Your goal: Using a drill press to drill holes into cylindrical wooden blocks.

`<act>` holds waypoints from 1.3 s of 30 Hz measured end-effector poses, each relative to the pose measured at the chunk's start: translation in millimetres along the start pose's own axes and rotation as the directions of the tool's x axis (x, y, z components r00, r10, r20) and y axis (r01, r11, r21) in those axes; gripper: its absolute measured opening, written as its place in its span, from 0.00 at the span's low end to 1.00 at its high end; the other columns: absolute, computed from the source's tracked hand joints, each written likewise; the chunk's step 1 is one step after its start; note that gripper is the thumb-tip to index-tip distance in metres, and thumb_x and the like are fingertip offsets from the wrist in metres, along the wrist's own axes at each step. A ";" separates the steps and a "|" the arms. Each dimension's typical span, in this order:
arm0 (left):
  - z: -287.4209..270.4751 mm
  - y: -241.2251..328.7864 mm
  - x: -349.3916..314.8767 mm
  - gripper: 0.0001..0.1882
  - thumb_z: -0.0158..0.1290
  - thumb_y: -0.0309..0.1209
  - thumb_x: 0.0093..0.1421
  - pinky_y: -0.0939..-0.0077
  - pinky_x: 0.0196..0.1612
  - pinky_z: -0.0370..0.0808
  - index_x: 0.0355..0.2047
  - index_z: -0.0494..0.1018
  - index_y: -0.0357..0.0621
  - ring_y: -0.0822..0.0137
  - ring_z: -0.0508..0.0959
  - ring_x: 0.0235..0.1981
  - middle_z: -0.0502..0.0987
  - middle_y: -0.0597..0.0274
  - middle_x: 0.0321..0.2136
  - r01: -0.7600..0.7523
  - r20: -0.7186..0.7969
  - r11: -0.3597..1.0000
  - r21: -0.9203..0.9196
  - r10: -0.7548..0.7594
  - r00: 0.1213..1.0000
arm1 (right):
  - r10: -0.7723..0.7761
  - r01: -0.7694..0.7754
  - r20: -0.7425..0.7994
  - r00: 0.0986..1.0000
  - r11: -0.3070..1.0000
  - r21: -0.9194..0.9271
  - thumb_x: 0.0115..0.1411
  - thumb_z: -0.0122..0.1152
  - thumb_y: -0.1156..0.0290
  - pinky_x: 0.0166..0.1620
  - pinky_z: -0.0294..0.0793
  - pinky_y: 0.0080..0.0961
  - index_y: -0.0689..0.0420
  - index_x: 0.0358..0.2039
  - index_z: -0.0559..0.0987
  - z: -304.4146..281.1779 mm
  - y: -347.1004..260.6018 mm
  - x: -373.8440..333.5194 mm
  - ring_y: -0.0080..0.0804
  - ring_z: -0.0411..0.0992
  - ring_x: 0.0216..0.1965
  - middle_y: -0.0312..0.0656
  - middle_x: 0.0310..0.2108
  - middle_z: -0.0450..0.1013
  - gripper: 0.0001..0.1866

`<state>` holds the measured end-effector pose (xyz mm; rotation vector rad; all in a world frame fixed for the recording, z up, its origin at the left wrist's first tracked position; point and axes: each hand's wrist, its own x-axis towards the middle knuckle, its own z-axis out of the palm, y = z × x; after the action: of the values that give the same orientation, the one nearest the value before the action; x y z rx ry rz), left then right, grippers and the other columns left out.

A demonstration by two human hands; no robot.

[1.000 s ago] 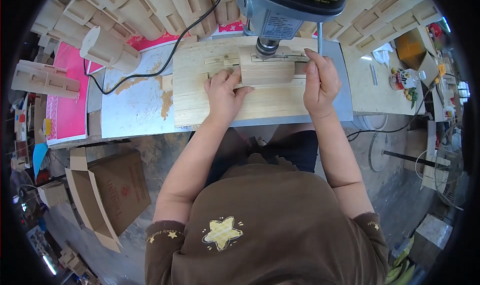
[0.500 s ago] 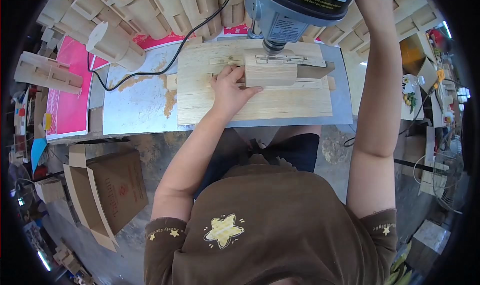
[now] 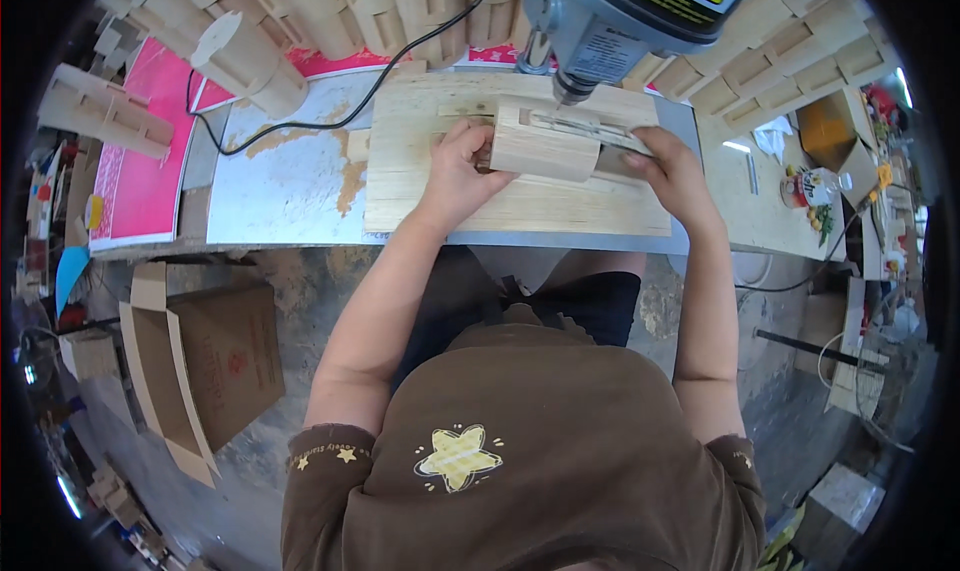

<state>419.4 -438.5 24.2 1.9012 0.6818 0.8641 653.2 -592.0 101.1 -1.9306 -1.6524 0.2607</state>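
A pale wooden block [image 3: 545, 153] with a rounded side lies on a flat wooden board [image 3: 420, 186], tilted slightly down to the right. My left hand [image 3: 462, 169] is closed on its left end, thumb along the near edge. A thin, light strip [image 3: 590, 128] runs along the top of the block and sticks out past its right end. My right hand [image 3: 672, 171] pinches that protruding end between thumb and fingers. Just above the block's far edge is the chuck [image 3: 574, 88] of a drill press [image 3: 610, 31]. Whatever lies beneath the right fingers is hidden.
Many wooden pieces with recesses [image 3: 425, 11] stand along the back. A black cable [image 3: 345, 123] curves across the bench at left. On the right lies a bottle [image 3: 815, 186] with a red label. A cardboard box [image 3: 225, 351] sits open on the floor.
My right hand has come down from beside the drill press to the strip at the block's right end. The block has tilted a little, and my left hand still holds it.
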 end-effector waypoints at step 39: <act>-306.6 -73.8 -82.2 0.36 0.68 0.25 0.34 0.68 0.46 0.73 0.45 0.64 0.29 0.58 0.76 0.42 0.73 0.48 0.42 0.327 -0.860 0.945 0.002 -0.166 0.482 | 0.021 -0.021 0.034 0.999 1.000 0.020 0.44 0.61 0.80 0.41 0.67 0.28 0.62 0.34 0.74 4.8 -30.0 -51.3 0.38 0.68 0.35 0.43 0.31 0.70 0.13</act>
<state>119.4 -312.1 38.8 1.3328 1.6375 1.6078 614.6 -637.5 102.3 -1.9392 -1.6452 0.3187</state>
